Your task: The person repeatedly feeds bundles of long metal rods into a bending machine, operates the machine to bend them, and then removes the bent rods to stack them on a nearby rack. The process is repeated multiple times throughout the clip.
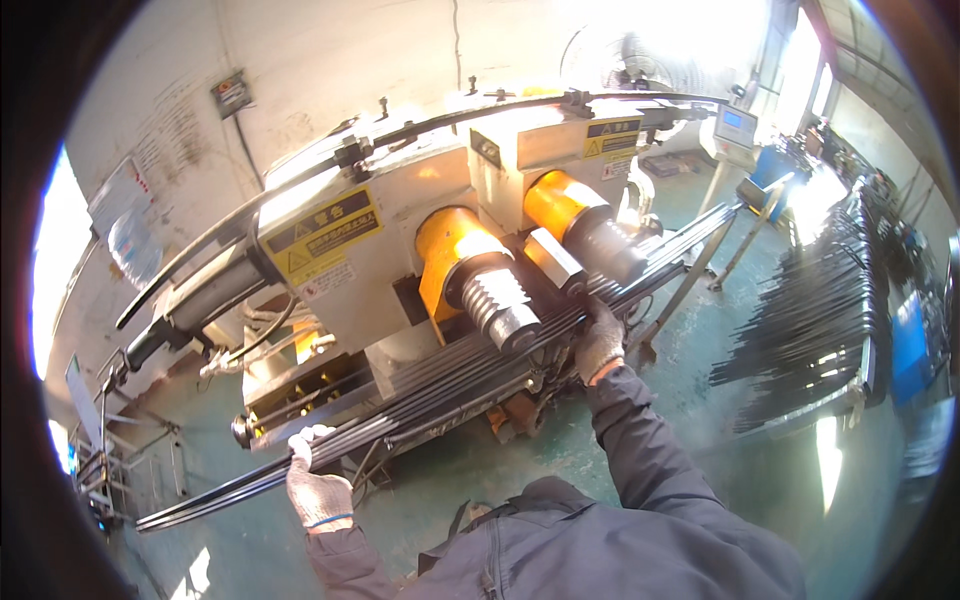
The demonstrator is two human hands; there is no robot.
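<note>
A bundle of long, thin dark metal rods (430,400) runs slantwise in front of a machine, from the lower left up to the right. My left hand (318,485), in a pale knit glove, is closed round the bundle near its left end. Further along, my gloved right hand (600,345) grips the same rods below the machine's rollers. Just above the rods sits a ribbed metal roller (495,305) on an orange housing (460,240). A second roller (608,245), on another orange housing, is near my right hand. Some of my fingers are hidden.
The pale machine body (350,310) bears yellow warning labels. A control box with a small screen (735,125) stands on a post at the back right. Many dark rods (800,320) lie piled on a rack to the right. A metal frame (100,440) stands far left.
</note>
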